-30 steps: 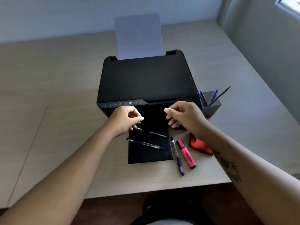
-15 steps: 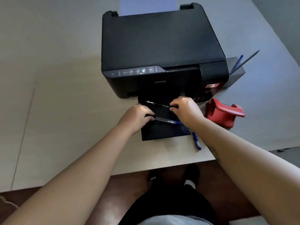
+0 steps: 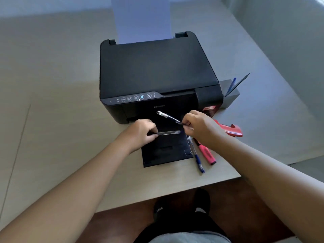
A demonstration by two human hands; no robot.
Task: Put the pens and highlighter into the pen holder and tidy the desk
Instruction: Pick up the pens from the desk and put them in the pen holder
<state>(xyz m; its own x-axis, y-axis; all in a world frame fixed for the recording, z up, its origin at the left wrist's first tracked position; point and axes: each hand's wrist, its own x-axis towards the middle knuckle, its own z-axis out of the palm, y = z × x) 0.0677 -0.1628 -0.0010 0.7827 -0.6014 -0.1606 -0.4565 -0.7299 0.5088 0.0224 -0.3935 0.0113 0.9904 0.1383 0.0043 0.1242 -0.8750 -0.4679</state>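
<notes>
Two clear pens pinched up over the printer tray [image 3: 164, 153].

Left hand [image 3: 140, 133] grip closed on lower pen [image 3: 169, 132], right hand [image 3: 199, 128] on upper pen [image 3: 169, 117]; light, stiff, slick barrels, likely steadier mid-barrel. Blue pen [image 3: 196, 156], highlighter [image 3: 206, 153] on desk [image 3: 57, 130]; pen holder [image 3: 229, 95] beside printer.

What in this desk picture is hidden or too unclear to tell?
- Pen holder, head view: its near side is hidden behind the printer; how many pens it holds is unclear.
- Red object: partly behind the right hand.
- Printer button labels: too small.
- Paper: cut off by the top edge.
</notes>
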